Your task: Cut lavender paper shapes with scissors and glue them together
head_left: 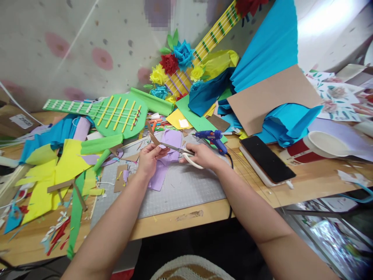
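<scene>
My right hand [201, 155] is closed on white-handled scissors [189, 158], whose grey blades point left toward my other hand. Pinched in the fingers of my left hand [149, 159] is a brown cardboard strip [154, 135], which sticks up and away from me. The blade tips reach the left fingertips; whether they touch the cardboard I cannot tell. Under and behind both hands lies lilac paper [159, 177] on a grey cutting mat [186, 194]. A blue glue gun [210, 136] rests just behind my right hand.
A green paper guitar [121, 116] lies at the back left, and a flower-covered yellow guitar [177, 81] leans on the wall. Yellow paper scraps [70, 159] spread leftward. On the right are a black phone [266, 157], a paper cup [313, 149] and a cardboard sheet [274, 95].
</scene>
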`<state>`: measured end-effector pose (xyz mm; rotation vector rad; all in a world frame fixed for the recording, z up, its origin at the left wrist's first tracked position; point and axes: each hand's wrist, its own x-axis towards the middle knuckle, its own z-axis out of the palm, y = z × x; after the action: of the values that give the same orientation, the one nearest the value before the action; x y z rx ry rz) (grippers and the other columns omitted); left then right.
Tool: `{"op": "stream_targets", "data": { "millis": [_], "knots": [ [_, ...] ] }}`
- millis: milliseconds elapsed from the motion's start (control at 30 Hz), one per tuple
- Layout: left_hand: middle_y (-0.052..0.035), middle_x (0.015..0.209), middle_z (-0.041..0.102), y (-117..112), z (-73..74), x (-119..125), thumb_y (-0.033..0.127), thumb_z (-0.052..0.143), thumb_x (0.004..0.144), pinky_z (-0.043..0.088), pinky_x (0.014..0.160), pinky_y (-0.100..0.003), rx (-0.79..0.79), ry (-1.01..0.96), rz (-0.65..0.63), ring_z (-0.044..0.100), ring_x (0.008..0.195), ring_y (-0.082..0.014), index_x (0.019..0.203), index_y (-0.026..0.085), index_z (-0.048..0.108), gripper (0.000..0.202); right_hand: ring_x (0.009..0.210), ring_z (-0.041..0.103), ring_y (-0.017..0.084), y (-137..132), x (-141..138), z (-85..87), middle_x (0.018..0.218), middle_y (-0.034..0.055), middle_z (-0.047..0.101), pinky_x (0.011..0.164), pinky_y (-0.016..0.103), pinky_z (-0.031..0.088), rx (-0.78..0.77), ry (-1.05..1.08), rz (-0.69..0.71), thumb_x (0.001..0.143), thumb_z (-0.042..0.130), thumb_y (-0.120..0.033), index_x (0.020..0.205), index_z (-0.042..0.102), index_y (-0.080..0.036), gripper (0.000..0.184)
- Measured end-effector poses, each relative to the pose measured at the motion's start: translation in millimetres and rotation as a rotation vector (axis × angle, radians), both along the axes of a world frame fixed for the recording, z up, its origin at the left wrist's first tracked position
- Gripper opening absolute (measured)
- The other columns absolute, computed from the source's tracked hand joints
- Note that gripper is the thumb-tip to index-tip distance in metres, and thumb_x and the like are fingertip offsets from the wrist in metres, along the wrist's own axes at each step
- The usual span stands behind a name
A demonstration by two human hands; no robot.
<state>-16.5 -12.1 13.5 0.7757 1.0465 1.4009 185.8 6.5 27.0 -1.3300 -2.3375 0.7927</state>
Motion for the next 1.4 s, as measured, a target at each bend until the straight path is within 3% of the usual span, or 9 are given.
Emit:
{"op": "stream_targets", "data": {
  "millis": [367,667,1067,1267,1400],
  "knots": [
    [-0.0030,0.064,0.068,-0.8,2.1,3.3,0.028,0.076,0.052,0.050,0.064,-0.027,-0.046,-0.089,0.005,0.067,0.065,-0.0177,0.062,0.014,0.055,0.027,0.054,0.036,0.009,2.5,-2.8,-10.0,0.056,-0.0045,0.041,0.052,0.023,0.022,0.031,0.025,-0.005,0.073,0.053,-0.052,0.065,0.043,-0.019,0.035],
    [-0.0038,0.067,0.069,0.5,-1.0,1.8,0.031,0.075,0.056,0.051,0.062,-0.027,-0.023,-0.048,-0.012,0.067,0.067,-0.0182,0.067,0.014,0.056,0.028,0.058,0.042,0.011,1.6,-1.2,-4.6,0.065,-0.0019,0.050,0.054,0.022,0.024,-0.048,-0.023,0.017,0.070,0.055,-0.057,0.076,0.047,-0.019,0.039],
    [-0.0047,0.069,0.069,-2.5,2.6,7.2,0.030,0.077,0.052,0.051,0.062,-0.028,-0.069,-0.040,-0.027,0.068,0.071,-0.0207,0.066,0.014,0.055,0.029,0.056,0.040,0.010,-0.3,-3.7,-4.8,0.062,-0.0015,0.050,0.053,0.023,0.022,0.020,-0.035,-0.023,0.069,0.055,-0.060,0.072,0.048,-0.019,0.042],
    [-0.0043,0.078,0.068,-1.9,4.7,2.0,0.029,0.073,0.058,0.052,0.063,-0.029,-0.050,0.021,-0.098,0.067,0.074,-0.0208,0.080,0.015,0.060,0.029,0.056,0.040,0.009,-0.8,-2.2,-1.8,0.061,-0.0030,0.049,0.053,0.022,0.023,0.000,0.004,-0.033,0.070,0.056,-0.055,0.068,0.046,-0.019,0.038],
    [-0.0014,0.078,0.065,1.6,2.4,-3.2,0.031,0.072,0.059,0.053,0.064,-0.029,0.040,0.101,0.017,0.065,0.070,-0.0159,0.080,0.016,0.059,0.029,0.055,0.039,0.009,-0.1,-1.2,-2.4,0.058,-0.0041,0.047,0.052,0.022,0.022,-0.012,-0.008,-0.045,0.070,0.056,-0.056,0.066,0.044,-0.019,0.039]
  ]
}}
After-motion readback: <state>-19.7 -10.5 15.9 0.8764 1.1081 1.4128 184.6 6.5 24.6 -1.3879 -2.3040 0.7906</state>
